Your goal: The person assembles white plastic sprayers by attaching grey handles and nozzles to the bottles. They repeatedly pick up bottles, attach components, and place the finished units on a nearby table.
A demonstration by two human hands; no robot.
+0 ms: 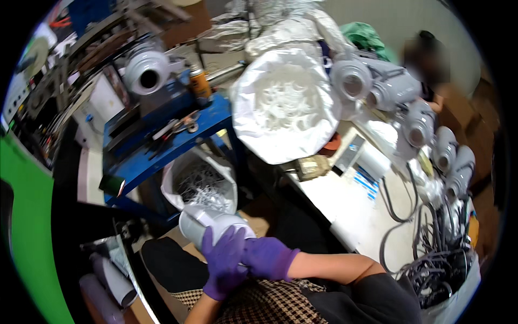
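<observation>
A shiny grey plastic cylinder-shaped housing (202, 221) is held tilted over my lap, its wider end toward the white-lined bin. My left hand (225, 264), in a purple glove, lies over its near side with the fingers wrapped along it. Against its near right end presses my right hand (268, 258), gloved the same way and closed, with its fingertips partly hidden. Just beyond the housing stands the white-lined bin (231, 189) with thin pale plastic shavings (202, 186) inside.
A blue bench (208, 116) carries tools, an orange spray can (199, 82) and another grey housing (147, 73). A large white bag (245, 129) holds pale curved rings. On the right, a white table (321, 202) bears several housings and black cables (426, 275). Someone (429, 65) is at the far right.
</observation>
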